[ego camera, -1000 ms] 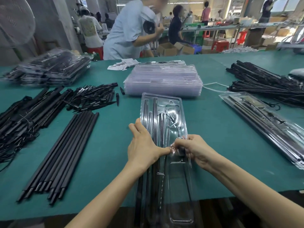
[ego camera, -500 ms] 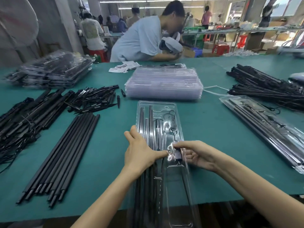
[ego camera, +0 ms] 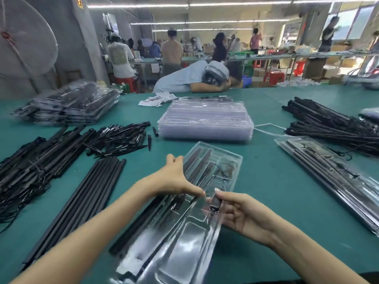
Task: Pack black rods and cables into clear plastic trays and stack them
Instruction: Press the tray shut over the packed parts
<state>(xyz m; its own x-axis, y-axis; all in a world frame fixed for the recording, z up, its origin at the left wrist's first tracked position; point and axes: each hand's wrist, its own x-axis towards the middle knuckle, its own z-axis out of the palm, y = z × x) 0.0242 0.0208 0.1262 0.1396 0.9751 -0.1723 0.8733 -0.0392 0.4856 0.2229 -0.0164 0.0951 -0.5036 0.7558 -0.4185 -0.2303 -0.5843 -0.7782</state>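
Note:
A long clear plastic tray (ego camera: 184, 238) with black rods and a thin cable in its slots lies tilted before me, its far end swung to the right. My left hand (ego camera: 174, 179) grips its left edge near the middle, thumb on top. My right hand (ego camera: 240, 214) pinches the right edge next to a small black part. A row of loose black rods (ego camera: 82, 193) lies at the left. Empty clear trays (ego camera: 205, 121) are stacked at the centre back. A filled tray (ego camera: 332, 177) lies at the right.
Bundled black rods with cables (ego camera: 32, 167) and small black pieces (ego camera: 121, 138) lie at the left, more bundles (ego camera: 332, 124) at far right. A pile of filled trays (ego camera: 69, 103) stands at the back left. A person (ego camera: 194, 78) leans on the table's far edge.
The tray has turned from straight ahead to slanted, its far end swinging right and rising. Both hands kept hold of its edges. The person opposite has bent down onto the table.

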